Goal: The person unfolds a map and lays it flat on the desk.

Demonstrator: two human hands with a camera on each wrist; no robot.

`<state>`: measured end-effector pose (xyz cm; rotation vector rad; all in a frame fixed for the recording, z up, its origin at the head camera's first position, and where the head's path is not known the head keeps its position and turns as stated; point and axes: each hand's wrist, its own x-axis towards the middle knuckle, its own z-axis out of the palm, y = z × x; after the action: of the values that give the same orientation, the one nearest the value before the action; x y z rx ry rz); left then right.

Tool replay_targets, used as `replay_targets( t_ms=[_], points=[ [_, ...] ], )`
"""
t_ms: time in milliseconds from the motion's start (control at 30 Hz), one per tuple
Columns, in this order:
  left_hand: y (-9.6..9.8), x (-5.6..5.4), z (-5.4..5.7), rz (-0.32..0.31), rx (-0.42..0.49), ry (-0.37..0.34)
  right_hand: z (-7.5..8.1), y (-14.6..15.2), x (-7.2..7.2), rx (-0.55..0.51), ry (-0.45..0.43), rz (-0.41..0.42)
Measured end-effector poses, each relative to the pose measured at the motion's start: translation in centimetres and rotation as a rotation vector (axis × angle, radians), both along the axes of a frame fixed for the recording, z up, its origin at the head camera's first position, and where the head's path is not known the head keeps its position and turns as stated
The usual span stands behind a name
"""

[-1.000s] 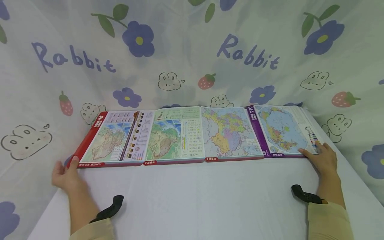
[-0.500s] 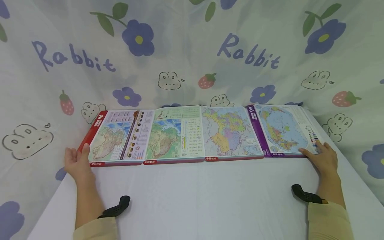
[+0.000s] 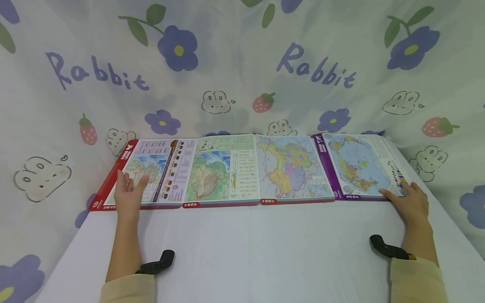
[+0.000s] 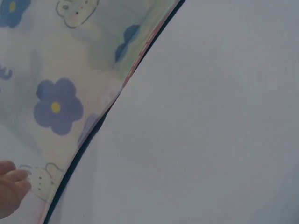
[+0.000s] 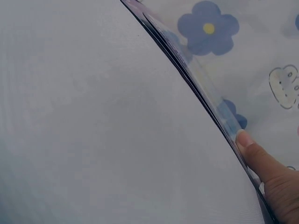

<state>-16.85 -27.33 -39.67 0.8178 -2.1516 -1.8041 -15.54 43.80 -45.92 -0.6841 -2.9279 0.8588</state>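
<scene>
A row of glossy map sheets lies along the back of the white table in the head view. A red-bordered map [image 3: 113, 179] is at its left, then a green-topped relief map [image 3: 208, 172], a coloured regional map [image 3: 289, 168], and a purple-bordered world map [image 3: 358, 166] at the right. My left hand [image 3: 129, 193] is over the red-bordered map, fingers loosely spread, holding nothing; whether it touches the sheet I cannot tell. My right hand [image 3: 411, 204] rests on the world map's near right corner. In the right wrist view its thumb [image 5: 254, 154] lies along the edge; the other fingers are hidden there.
A white cloth with flowers, rabbits and strawberries [image 3: 263, 102] hangs right behind the maps. White tabletop [image 3: 257, 248] stretches in front of them. Each wrist wears a black strap mount, the left mount [image 3: 159, 263] and the right mount [image 3: 386, 247].
My left hand has left the red-bordered map's near left corner and moved right and slightly farther back, over the sheet. My right hand has stayed at its corner, and the maps lie as before.
</scene>
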Motion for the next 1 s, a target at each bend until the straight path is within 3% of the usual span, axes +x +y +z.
replay_targets(
  t_ms=[367, 800, 1000],
  points=[
    [2.8, 0.0, -0.4, -0.194, -0.289, 0.015, 0.1, -0.1, 0.1, -0.004, -0.009, -0.014],
    [5.8, -0.6, -0.9, -0.474, -0.404, 0.037, -0.2, 0.1, 0.2, 0.008, -0.004, -0.013],
    [7.6, -1.0, -1.3, -0.557, -0.441, 0.03, -0.2, 0.0, 0.1, 0.016, 0.001, -0.011]
  ],
)
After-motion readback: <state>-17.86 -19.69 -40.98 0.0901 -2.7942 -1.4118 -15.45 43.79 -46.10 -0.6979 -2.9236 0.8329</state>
